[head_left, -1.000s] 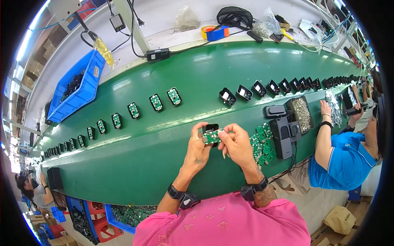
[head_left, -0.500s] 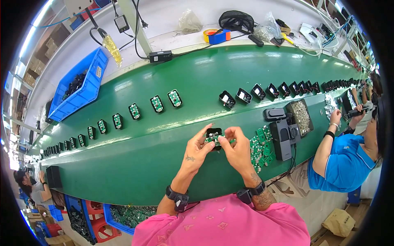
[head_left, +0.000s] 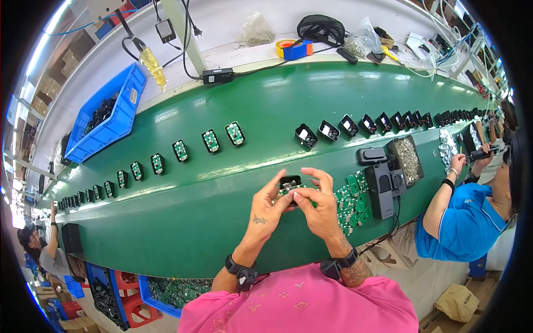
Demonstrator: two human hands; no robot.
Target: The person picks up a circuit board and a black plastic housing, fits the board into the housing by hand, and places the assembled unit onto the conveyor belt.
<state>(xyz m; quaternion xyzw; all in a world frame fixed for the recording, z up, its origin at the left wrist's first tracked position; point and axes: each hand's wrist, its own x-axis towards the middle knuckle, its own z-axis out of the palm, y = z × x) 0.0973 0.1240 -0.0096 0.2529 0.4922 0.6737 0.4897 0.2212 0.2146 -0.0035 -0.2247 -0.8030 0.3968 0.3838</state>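
Observation:
Above the belt, my left hand (head_left: pixel 268 209) grips a small open black plastic housing (head_left: pixel 289 180) between thumb and fingers. At its near side lies a green circuit board (head_left: pixel 282 192), mostly hidden by my thumbs. My right hand (head_left: pixel 320 211) presses its thumb and bent fingers on this board, with its upper fingers raised beside the housing. Whether the board sits fully inside the housing I cannot tell. Close to my right hand, a loose heap of green circuit boards (head_left: pixel 353 204) covers part of the belt.
Housings with green boards (head_left: pixel 211 141) run off to the left; black housings with wires (head_left: pixel 329 131) run right. A dark speaker-like device (head_left: pixel 380 191) and a tray of small metal parts (head_left: pixel 407 161) stand right. A blue crate (head_left: pixel 105 114) is far left. Co-workers sit at both ends.
My right hand's fingers have lifted and spread while its thumb moved left over the board. The rows have shifted slightly left. The left co-worker's arm now reaches up to the belt.

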